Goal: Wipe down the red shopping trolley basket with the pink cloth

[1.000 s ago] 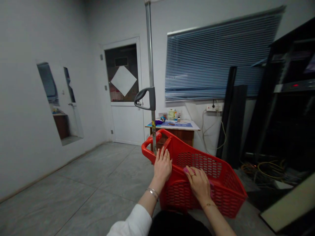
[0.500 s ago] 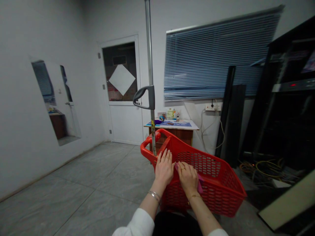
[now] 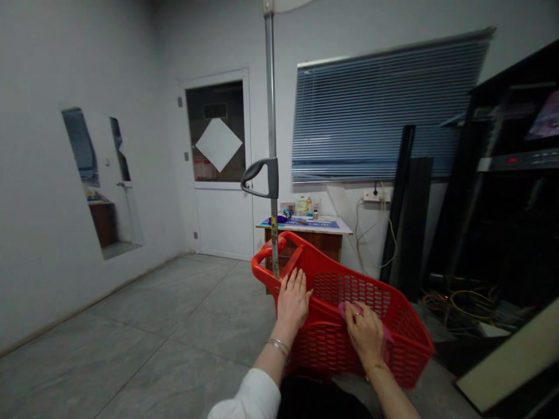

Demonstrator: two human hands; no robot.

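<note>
Grey floor tiles [image 3: 152,337] and pale walls fill the head view, with a white door [image 3: 218,169] at the back and blue window blinds [image 3: 379,110] to its right. Below the blinds we see a small wooden worktop [image 3: 305,224] with bottles and a blue mat on it, too small for us to tell apart further. On the right stands a tall black cabinet [image 3: 502,192], with loose cables [image 3: 471,302] on the floor at its foot.

Right before us is a red plastic basket [image 3: 332,349] with mesh walls, tilted so that its far end sits higher. A metal pole [image 3: 271,116] rises from that end, and a grey grip handle [image 3: 261,177] is fixed to the pole partway up.

Our left hand [image 3: 293,299] lies flat on the basket's near rim just beside the pole's foot, fingers straight and close together, holding nothing. A bracelet [image 3: 279,347] circles that wrist above a white sleeve [image 3: 248,398].

Our right hand [image 3: 365,334] rests further along the same rim, well clear of the left, its fingers curled over a pink cloth [image 3: 345,306] and pinning it against the red plastic. Cloth shows at the fingertips and past the outer edge of the hand. A ring [image 3: 357,315] sits on one finger.
</note>
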